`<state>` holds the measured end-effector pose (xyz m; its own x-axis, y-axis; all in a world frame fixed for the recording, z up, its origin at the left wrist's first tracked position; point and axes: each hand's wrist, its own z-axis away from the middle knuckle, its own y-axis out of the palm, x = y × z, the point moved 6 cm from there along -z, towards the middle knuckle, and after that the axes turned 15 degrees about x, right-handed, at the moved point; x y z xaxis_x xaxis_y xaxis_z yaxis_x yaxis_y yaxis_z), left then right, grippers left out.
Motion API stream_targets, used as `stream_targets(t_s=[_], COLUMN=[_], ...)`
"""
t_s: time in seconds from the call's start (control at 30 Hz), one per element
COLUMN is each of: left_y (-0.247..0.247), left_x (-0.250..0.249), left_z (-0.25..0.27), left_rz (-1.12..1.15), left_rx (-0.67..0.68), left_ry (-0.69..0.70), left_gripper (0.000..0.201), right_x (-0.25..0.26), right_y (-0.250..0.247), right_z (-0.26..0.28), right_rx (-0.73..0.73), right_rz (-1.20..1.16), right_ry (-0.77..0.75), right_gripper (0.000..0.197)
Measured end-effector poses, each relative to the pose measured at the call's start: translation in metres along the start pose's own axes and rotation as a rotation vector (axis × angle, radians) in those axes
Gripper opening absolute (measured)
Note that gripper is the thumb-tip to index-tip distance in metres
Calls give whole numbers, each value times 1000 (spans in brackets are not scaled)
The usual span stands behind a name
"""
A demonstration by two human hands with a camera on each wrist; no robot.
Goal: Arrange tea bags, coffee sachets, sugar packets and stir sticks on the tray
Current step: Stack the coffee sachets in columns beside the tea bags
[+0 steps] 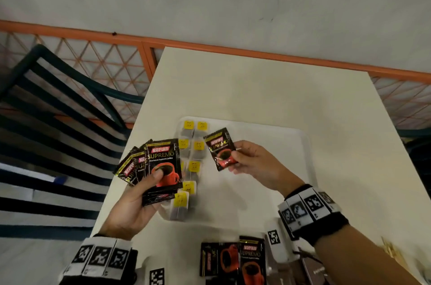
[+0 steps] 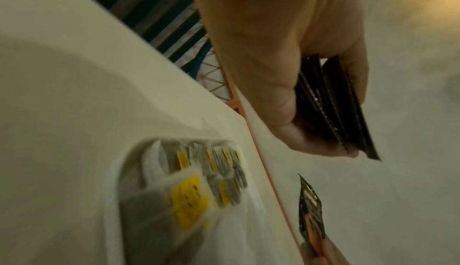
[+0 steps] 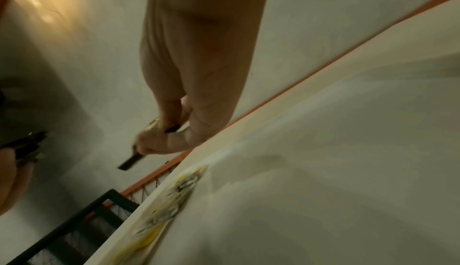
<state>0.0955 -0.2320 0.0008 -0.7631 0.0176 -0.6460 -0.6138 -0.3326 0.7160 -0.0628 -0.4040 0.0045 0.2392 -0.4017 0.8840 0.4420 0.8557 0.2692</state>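
Note:
A white tray (image 1: 300,144) lies on the table. Several tea bags (image 1: 194,144) with yellow tags lie in two columns along its left side. My left hand (image 1: 140,196) grips a fanned stack of black coffee sachets (image 1: 161,163) above the tray's left edge. My right hand (image 1: 251,163) pinches a single coffee sachet (image 1: 221,149) above the tray, just right of the tea bags. In the left wrist view the stack of sachets (image 2: 331,108) shows edge-on in my left hand (image 2: 286,72), with the tea bags (image 2: 199,186) below. In the right wrist view my right hand (image 3: 174,135) holds the single sachet (image 3: 130,162) edge-on.
More coffee sachets (image 1: 233,261) lie on the table near its front edge, beside a white device (image 1: 277,245). The white table (image 1: 256,88) stretches behind the tray. A dark slatted chair (image 1: 58,109) stands left, and an orange lattice railing (image 1: 105,60) runs behind.

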Motion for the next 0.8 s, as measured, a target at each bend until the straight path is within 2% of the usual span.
stream_targets(t_s=[0.07, 0.13, 0.2, 0.27, 0.33, 0.4, 0.6, 0.8], left_y=[-3, -4, -4, -8, -12, -15, -20, -18], left_x=[-3, -4, -6, -5, -3, 0, 4, 8], left_z=[-2, -4, -6, -8, -8, -9, -7, -10], left_rz=[-44, -124, -200, -237, -249, -266, -269, -259], left_rx=[-34, -59, -71, -95, -123, -135, -157, -130], left_ry=[-10, -33, -35, -30, -22, -33, -48, -58], left_gripper=[22, 30, 49, 57, 43, 37, 40, 45], right_x=[3, 4, 3, 0, -4, -8, -15, -10], right_y=[-10, -25, -39, -46, -51, -53, -58, -62], right_z=[-13, -27, -37, -46, -56, -64, -74, -78], right_rx=[-78, -218, -379, -459, -482, -496, -542, -573], right_rz=[-12, -11, 51, 92, 104, 116, 161, 374], right_ry=[-8, 26, 102, 157, 172, 185, 180, 209], right_gripper=[17, 17, 12, 8, 16, 19, 18, 17])
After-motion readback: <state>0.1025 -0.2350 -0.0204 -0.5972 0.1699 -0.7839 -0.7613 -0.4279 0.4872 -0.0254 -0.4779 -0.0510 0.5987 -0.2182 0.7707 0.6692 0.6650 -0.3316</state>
